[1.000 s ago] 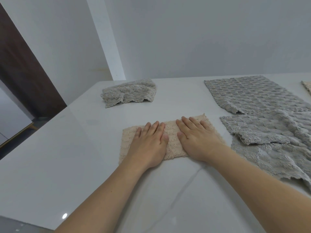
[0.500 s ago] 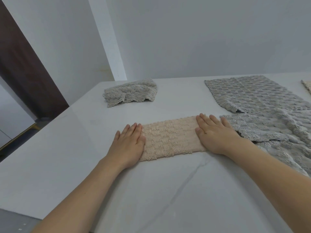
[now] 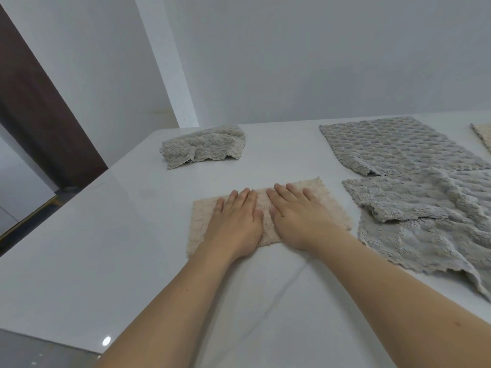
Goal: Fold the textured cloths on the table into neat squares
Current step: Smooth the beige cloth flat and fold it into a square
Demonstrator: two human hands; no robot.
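A beige textured cloth, folded into a strip, lies flat in the middle of the white table. My left hand presses on its centre-left with straight fingers. My right hand presses beside it on the centre-right, thumbs nearly touching. A grey cloth lies folded and rumpled at the back left. A flat grey waffle cloth lies at the back right. A crumpled grey cloth lies right of my right hand.
A corner of another beige cloth shows at the far right edge. The table's left edge runs diagonally, with a dark door and floor beyond it. A white wall stands behind the table.
Half a second ago my hands were spread at the two ends of the beige cloth. Both have slid back together to its middle.
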